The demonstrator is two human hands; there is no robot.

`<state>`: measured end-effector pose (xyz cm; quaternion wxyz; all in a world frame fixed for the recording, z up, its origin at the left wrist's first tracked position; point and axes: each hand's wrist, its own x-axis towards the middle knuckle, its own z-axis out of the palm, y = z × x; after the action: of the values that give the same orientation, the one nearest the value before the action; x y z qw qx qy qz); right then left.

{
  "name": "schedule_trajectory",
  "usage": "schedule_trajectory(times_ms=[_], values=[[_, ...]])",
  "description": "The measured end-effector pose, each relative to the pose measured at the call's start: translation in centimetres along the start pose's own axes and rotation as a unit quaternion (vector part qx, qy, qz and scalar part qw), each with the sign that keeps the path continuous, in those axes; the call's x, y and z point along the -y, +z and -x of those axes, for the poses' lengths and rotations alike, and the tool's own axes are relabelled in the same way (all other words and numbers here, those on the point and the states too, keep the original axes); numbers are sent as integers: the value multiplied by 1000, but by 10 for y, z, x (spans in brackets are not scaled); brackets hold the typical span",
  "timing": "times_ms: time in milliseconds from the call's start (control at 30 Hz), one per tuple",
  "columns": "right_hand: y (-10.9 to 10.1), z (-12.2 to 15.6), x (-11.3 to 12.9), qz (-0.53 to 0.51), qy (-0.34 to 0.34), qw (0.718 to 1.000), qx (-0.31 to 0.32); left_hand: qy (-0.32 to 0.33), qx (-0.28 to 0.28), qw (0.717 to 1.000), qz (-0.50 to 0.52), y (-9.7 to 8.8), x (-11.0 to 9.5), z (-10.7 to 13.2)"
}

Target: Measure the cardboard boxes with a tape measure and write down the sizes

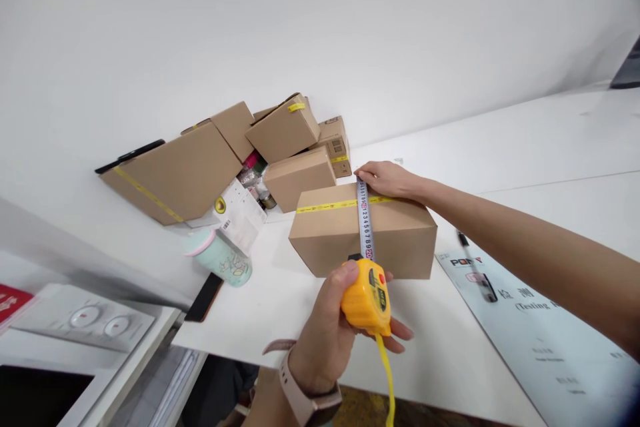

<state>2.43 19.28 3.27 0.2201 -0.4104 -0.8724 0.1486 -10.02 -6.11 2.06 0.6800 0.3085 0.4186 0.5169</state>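
A brown cardboard box (pixel 400 237) sealed with yellow tape lies on the white table (pixel 260 313). My left hand (pixel 330 327) grips a yellow tape measure case (pixel 367 297) at the box's near edge. Its white blade (pixel 364 220) runs across the box top. My right hand (pixel 387 179) pinches the blade's end against the far edge of the box. A watch sits on my left wrist.
Several cardboard boxes (pixel 200 167) are piled against the wall at the back. A pale green cup (pixel 223 260) and a dark phone (pixel 204 298) lie to the left of the box. A printed sheet (pixel 550 340) with a pen (pixel 475 267) lies at the right.
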Motion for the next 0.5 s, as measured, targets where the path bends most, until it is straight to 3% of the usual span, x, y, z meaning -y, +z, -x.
schedule_trajectory(times_ms=[500], values=[[1,6,5,-46,19,999,18,-6,51,998,26,0,15,21]])
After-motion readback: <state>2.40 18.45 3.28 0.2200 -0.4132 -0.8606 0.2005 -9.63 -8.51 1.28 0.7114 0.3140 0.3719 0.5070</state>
